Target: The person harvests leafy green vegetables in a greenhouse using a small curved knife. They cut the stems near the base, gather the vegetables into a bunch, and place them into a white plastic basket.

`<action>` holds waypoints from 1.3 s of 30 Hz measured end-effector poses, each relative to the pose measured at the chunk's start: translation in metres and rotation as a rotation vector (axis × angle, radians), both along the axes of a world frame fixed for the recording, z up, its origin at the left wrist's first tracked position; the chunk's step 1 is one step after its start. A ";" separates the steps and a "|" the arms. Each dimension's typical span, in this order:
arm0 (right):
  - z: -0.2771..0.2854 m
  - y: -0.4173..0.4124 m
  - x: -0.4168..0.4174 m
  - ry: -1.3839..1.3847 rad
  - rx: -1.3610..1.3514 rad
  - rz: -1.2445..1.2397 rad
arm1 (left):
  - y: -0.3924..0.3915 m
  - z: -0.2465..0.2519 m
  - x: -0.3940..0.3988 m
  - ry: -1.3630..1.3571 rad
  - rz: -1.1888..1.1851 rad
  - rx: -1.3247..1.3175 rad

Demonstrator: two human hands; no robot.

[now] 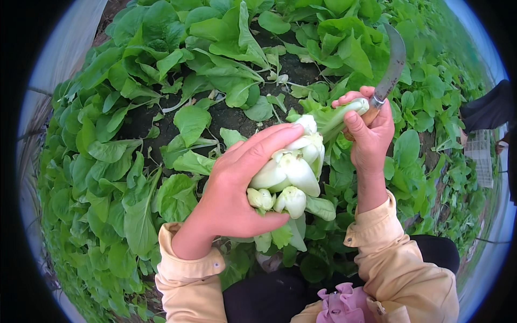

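My left hand is wrapped around a bunch of leafy green vegetables, several heads with pale cut stem bases facing up. To its right, my right hand grips the wooden handle of a sickle, its curved, stained blade pointing up and away. The same hand pinches one more pale green stalk between thumb and fingers, beside the handle. This stalk's leaves lie close to the bunch.
Leafy plants grow on both sides, with dark soil and loose leaves between. At the right edge are a white plastic crate and another person's dark-clothed limb. Plastic sheeting stands at the left.
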State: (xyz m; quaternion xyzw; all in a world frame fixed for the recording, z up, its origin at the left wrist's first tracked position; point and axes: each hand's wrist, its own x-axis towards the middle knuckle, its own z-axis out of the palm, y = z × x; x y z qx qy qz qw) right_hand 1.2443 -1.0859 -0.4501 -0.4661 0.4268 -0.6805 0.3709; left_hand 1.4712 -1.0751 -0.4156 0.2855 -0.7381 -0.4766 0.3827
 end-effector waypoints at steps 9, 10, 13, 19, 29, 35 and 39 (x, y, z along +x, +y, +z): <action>0.000 0.011 0.039 -0.354 0.166 0.341 | -0.004 -0.036 -0.014 0.341 -0.229 0.365; -0.002 0.012 0.040 -0.378 0.187 0.340 | -0.007 -0.036 -0.013 0.318 -0.242 0.355; -0.008 0.013 0.038 -0.433 0.235 0.324 | -0.017 -0.036 -0.015 0.299 -0.287 0.335; -0.006 0.010 0.057 -0.497 0.240 0.205 | -0.025 -0.044 -0.018 0.390 -0.242 0.425; -0.030 -0.021 0.023 -0.014 0.505 -0.054 | -0.102 -0.024 -0.026 0.183 -0.165 0.644; -0.058 -0.035 0.019 -0.054 0.650 -0.128 | -0.218 -0.028 -0.052 -0.621 0.000 0.248; -0.080 -0.073 0.020 0.287 0.585 -0.033 | -0.262 -0.085 -0.051 -1.061 -0.011 0.270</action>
